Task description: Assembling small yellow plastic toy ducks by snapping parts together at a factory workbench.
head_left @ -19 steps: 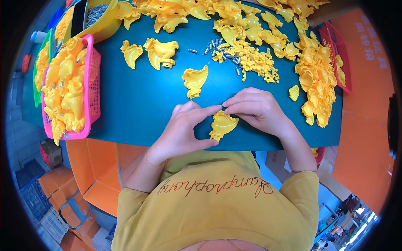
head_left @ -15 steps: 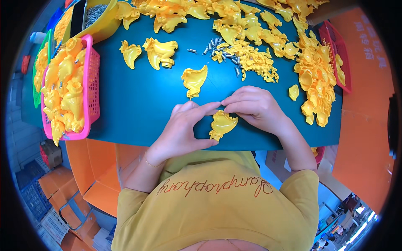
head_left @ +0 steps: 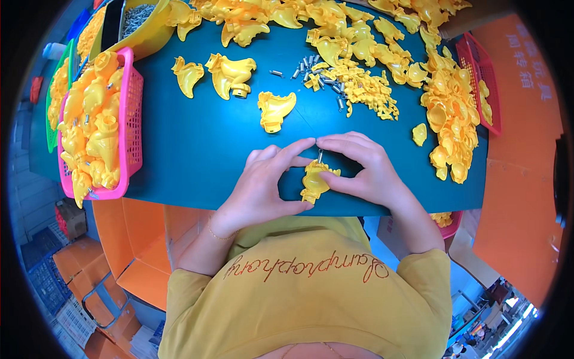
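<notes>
Near the table's front edge lies a yellow plastic shell half [head_left: 314,180], hollow side up, held by my left hand [head_left: 254,182] with thumb at its bottom end and index finger stretched past its top. My right hand [head_left: 373,173] rests its thumb on the shell's inside, while its fingertips meet my left index fingertip at the upper end of a small metal spring [head_left: 320,156]. That spring stands out from the shell's top edge; its lower end is hard to make out. Just beyond my hands lies another open shell half [head_left: 276,112].
A pink basket [head_left: 134,119] of yellow pieces stands at the left, beside a yellow bowl [head_left: 156,33] of metal parts. Loose springs [head_left: 296,72] lie by a heap of small yellow parts [head_left: 368,93]. Shell pieces [head_left: 451,113] pile up at the right, near a red basket [head_left: 491,102].
My right thumb has moved down onto the shell half, and a spring now shows at its top edge. The farther shell half has shifted slightly and turned.
</notes>
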The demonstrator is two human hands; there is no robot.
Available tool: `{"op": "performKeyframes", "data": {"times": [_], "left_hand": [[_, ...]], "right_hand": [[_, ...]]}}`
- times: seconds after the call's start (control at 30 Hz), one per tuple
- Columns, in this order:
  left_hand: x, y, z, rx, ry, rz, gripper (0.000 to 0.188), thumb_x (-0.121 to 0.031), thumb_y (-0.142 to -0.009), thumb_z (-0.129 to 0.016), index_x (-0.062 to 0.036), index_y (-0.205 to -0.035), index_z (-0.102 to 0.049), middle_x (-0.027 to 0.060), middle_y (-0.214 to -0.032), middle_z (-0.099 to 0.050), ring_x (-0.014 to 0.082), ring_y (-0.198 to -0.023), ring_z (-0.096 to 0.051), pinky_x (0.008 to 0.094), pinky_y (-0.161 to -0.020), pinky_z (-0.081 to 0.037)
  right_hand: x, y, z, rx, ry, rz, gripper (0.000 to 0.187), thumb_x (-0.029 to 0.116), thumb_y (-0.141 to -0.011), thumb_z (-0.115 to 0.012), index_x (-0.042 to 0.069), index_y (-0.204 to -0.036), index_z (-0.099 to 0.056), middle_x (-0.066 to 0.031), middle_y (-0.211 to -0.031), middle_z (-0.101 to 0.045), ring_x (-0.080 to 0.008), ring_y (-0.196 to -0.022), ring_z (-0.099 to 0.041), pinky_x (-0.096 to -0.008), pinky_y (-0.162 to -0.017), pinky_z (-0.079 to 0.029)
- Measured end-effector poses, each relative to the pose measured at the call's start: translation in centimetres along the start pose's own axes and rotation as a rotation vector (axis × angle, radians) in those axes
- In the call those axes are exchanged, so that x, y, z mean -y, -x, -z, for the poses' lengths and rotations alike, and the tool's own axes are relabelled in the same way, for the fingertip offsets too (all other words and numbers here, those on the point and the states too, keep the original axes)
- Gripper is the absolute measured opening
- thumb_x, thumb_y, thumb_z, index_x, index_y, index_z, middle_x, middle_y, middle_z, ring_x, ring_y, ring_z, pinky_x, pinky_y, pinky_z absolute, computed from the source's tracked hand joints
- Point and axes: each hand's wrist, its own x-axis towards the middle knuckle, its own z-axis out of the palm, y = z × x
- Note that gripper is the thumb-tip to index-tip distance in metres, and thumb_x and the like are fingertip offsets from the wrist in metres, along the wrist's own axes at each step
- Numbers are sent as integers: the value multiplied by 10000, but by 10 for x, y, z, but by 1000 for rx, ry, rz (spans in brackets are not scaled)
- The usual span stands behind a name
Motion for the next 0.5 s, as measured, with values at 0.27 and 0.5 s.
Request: {"op": "performKeyframes", "data": {"times": [0.27, 0.5], "left_hand": [[3, 0, -2, 1, -42, -41, 876, -231, -618, -972, -157, -1419, -624, -19, -1166, -723, 196, -1008, -584, 355, -939, -383], [-3, -2, -5, -50, -161, -109, 745, -249, -642, -944, -199, -1337, -679, -6, -1125, -695, 215, -1011, -591, 362, -936, -399]], "right_hand": [[-3, 4, -19, -25, 33, -55, 324, 130, -812, -879, 64, -1107, -761, -74, -1071, -772, -232, -987, -715, -371, -884, -555], [-21, -14, 32, -119, 149, -116, 166, 106, -928, -768, 45, -1082, -774, -108, -1043, -741, -273, -918, -712, -355, -808, -565]]}}
